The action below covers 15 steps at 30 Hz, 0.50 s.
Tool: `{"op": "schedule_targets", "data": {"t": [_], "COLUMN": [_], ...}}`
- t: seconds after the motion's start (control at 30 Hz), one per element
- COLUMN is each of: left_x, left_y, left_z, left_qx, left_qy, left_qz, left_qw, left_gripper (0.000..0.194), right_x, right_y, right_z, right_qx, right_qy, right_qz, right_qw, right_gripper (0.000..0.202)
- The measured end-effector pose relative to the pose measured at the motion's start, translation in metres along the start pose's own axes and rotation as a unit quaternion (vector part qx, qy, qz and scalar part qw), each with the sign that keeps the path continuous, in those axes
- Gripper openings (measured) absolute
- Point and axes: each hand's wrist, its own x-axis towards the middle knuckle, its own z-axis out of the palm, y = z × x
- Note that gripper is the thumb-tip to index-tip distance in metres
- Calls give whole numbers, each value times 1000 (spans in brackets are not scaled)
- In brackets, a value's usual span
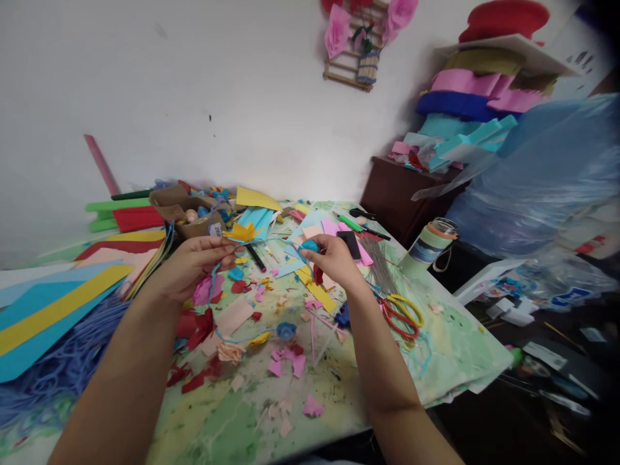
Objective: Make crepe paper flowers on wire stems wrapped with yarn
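Observation:
My left hand (198, 261) pinches a light blue cord (271, 240) between thumb and fingertips. The cord stretches across to my right hand (332, 261), whose thumb and fingers close on a small round blue piece (310, 246). Whether that piece is paper or wound cord I cannot tell. From the left hand the cord also hangs down and curves over the table toward a blue paper flower (286, 331). Along it lie a peach paper flower (231, 352) and a yellow paper petal (259, 339). Behind the left fingers sits an orange-yellow paper flower (243, 232).
Paper scraps (285, 361) litter the green patterned table (242, 420). Scissors (402, 315), wires (380, 261) and a bottle (431, 242) stand or lie at right. Coloured paper sheets (62, 303), blue yarn (68, 361) and a cardboard box (177, 206) are at left.

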Motion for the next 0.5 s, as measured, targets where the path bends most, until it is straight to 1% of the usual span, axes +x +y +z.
{"op": "schedule_targets", "data": {"t": [0.1, 0.17, 0.27, 0.33, 0.37, 0.5], "left_x": [1, 1, -1, -3, -4, -7], "left_y": [0, -1, -3, -4, -4, -3], "left_z": [-2, -5, -8, -5, -2, 12], "left_qx": [17, 38, 65, 69, 67, 59], "left_qy": [-11, -29, -42, -38, -36, -36], "left_qz": [4, -1, -17, -24, -27, -39], "left_qw": [1000, 999, 997, 997, 997, 997], "left_gripper": [24, 25, 26, 26, 26, 31], "right_x": [3, 5, 9, 9, 8, -2], "right_y": [7, 13, 18, 16, 13, -8], "right_z": [-3, -5, -7, -6, -4, 9], "right_qx": [53, 89, 99, 84, 82, 103], "right_qy": [-27, -16, 53, 106, 122, 132], "right_qz": [-7, 1, 17, 14, 7, -39], "right_qw": [998, 996, 993, 991, 989, 985], "right_gripper": [26, 26, 22, 21, 20, 19]}}
